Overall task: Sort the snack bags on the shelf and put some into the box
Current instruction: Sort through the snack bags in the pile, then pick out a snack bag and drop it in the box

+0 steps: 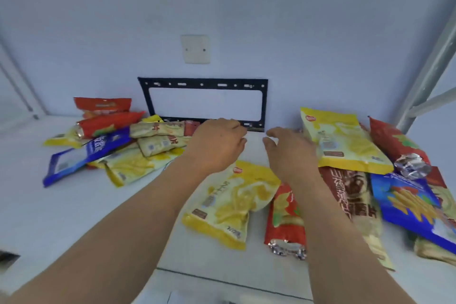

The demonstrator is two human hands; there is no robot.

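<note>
Now both arms reach over the white shelf (74,205). The left hand (217,145) hovers with fingers curled, knuckles up, by the beige bags (158,138) in the left heap; whether it grips anything I cannot tell. The right hand (288,153) hangs released, fingers loosely bent, holding nothing, just beside the yellow bag (345,143) on the right heap. Below the hands lie another yellow bag (232,202) and a red bag (286,219), side by side. A blue bag (409,202) and a brown bag (352,195) lie right. On the wall sits a black bracket (204,84).
</note>
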